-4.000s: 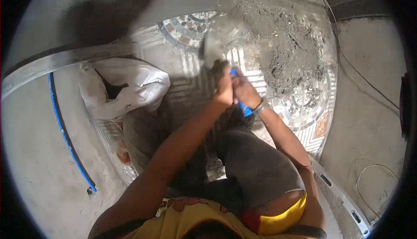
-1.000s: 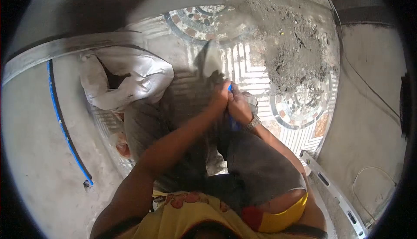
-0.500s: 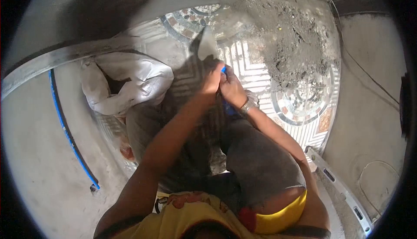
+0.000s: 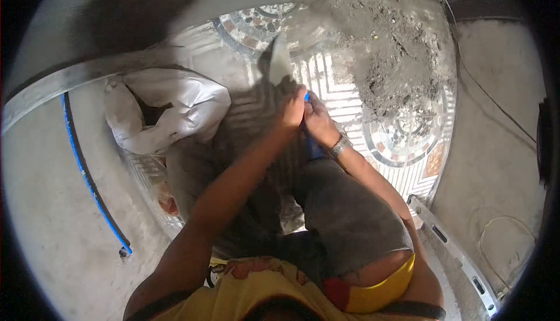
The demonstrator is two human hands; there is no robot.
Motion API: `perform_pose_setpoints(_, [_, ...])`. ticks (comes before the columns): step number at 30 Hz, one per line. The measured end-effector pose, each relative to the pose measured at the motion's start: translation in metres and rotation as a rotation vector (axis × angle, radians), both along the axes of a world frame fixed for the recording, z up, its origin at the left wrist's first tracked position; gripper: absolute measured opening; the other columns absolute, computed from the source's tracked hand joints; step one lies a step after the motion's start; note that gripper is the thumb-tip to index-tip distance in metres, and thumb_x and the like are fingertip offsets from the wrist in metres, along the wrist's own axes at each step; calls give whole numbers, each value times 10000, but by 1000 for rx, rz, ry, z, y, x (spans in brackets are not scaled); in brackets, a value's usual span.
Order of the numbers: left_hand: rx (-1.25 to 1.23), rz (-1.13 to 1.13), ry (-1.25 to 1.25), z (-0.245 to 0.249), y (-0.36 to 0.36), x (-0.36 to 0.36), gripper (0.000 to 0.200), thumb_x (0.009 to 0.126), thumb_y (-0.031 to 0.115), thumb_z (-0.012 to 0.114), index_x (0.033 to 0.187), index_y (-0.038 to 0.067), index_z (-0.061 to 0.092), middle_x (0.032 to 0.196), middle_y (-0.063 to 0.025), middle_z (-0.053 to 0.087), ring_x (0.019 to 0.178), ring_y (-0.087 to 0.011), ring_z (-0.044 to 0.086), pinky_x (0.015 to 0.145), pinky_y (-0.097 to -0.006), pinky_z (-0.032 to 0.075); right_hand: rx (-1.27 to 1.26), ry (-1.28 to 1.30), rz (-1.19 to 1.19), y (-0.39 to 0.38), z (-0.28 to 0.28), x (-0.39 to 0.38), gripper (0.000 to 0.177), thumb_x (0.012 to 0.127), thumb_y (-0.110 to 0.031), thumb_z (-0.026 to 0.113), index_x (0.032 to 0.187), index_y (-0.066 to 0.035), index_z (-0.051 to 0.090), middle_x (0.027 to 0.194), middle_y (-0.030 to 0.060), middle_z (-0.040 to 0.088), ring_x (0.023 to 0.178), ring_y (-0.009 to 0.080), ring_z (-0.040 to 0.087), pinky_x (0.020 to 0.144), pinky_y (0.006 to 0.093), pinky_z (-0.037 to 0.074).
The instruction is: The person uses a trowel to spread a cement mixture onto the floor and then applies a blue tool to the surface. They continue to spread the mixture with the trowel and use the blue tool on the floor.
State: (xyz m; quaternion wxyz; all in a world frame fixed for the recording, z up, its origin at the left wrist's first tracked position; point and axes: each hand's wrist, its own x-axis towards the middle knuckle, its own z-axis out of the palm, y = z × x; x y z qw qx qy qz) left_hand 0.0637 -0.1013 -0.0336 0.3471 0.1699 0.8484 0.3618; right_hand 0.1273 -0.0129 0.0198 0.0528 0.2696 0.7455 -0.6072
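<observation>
Both hands are together in front of my knees, over the tiled floor. My left hand (image 4: 294,110) is closed at the lower end of a trowel, whose pale, pointed blade (image 4: 280,63) points away from me. Right beside it, my right hand (image 4: 320,124) has its fingers curled against the left one, with a bracelet or watch on the wrist. A small bright blue piece (image 4: 307,96) shows between the two hands, and more blue material (image 4: 315,148) hangs below the right palm. What the right fingers grip is hidden.
A white sack (image 4: 201,102) with its mouth open stands at the left. Grey mortar or rubble (image 4: 402,53) lies over the patterned tiles (image 4: 408,137) at far right. A spirit level (image 4: 455,251) rests at lower right; a blue pipe (image 4: 87,175) runs along the left floor.
The hands have shifted slightly to the right and stay together. The blade now shows a narrower face. Sack and rubble have not changed.
</observation>
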Motion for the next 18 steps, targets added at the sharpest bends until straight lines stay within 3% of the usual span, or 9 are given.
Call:
perform_pose_setpoints(3, [47, 324, -354, 26, -5, -2, 429, 920, 389, 310, 1148, 72, 487, 1012, -260, 567, 944, -394, 535, 843, -417, 392, 149, -115, 128, -5, 11, -4, 403, 902, -246, 377, 1214, 4, 428, 1041, 290, 554, 977, 403, 545, 801, 399, 449])
perform_pose_setpoints(6, [288, 302, 119, -14, -3, -12, 430, 899, 409, 377, 999, 27, 548, 906, -151, 579, 877, -261, 538, 791, -344, 413, 45, 25, 152, 5, 1, -13, 389, 901, -230, 371, 1199, 14, 423, 1021, 295, 559, 959, 407, 552, 808, 411, 438])
perform_pose_setpoints(7, [142, 423, -244, -19, 0, -12, 525, 880, 475, 360, 1007, 3, 551, 950, -194, 587, 865, -292, 563, 776, -371, 425, -42, 4, 123, 7, 0, -16, 392, 900, -232, 370, 1199, 16, 422, 1022, 298, 558, 970, 410, 548, 821, 412, 432])
perform_pose_setpoints(8, [-48, 546, -576, 34, 14, -24, 620, 861, 541, 343, 1015, -22, 553, 994, -237, 594, 853, -324, 587, 761, -398, 436, -364, -305, 5, 6, 25, -29, 415, 894, -242, 376, 1215, 18, 410, 1032, 304, 552, 994, 411, 535, 852, 413, 419])
perform_pose_setpoints(11, [330, 559, -469, 19, -8, -27, 600, 832, 566, 392, 921, -2, 567, 770, -142, 596, 697, -221, 581, 533, -348, 459, 191, -43, 165, -10, 6, -31, 436, 900, -268, 379, 1226, 19, 396, 913, 258, 600, 848, 341, 607, 750, 383, 474])
perform_pose_setpoints(13, [234, 666, -443, 12, -7, -27, 568, 838, 546, 401, 912, 6, 562, 715, -125, 579, 673, -199, 570, 509, -345, 453, 106, 45, 197, -4, -5, -35, 447, 900, -268, 374, 1238, 24, 368, 782, 225, 614, 697, 332, 616, 649, 388, 491])
perform_pose_setpoints(14, [177, 718, -436, 25, -5, -28, 552, 841, 536, 405, 907, 10, 559, 688, -117, 570, 660, -188, 565, 497, -343, 451, -106, -126, 148, 0, 15, -45, 442, 900, -267, 371, 1231, 25, 372, 762, 221, 613, 693, 333, 616, 645, 390, 490])
perform_pose_setpoints(15, [79, 666, -750, 65, 1, -42, 519, 843, 509, 418, 883, 9, 550, 670, -105, 564, 630, -176, 565, 502, -362, 454, -318, -298, 101, 2, 25, -52, 437, 899, -265, 369, 1225, 26, 376, 743, 218, 613, 689, 334, 615, 642, 393, 488])
perform_pose_setpoints(18, [230, 600, -689, 47, -4, -50, 490, 827, 511, 438, 818, 29, 531, 613, -95, 520, 472, -193, 515, 408, -359, 425, 28, -80, 61, -9, 9, -47, 357, 899, -256, 384, 1120, 20, 429, 681, 173, 597, 554, 259, 595, 537, 370, 479])
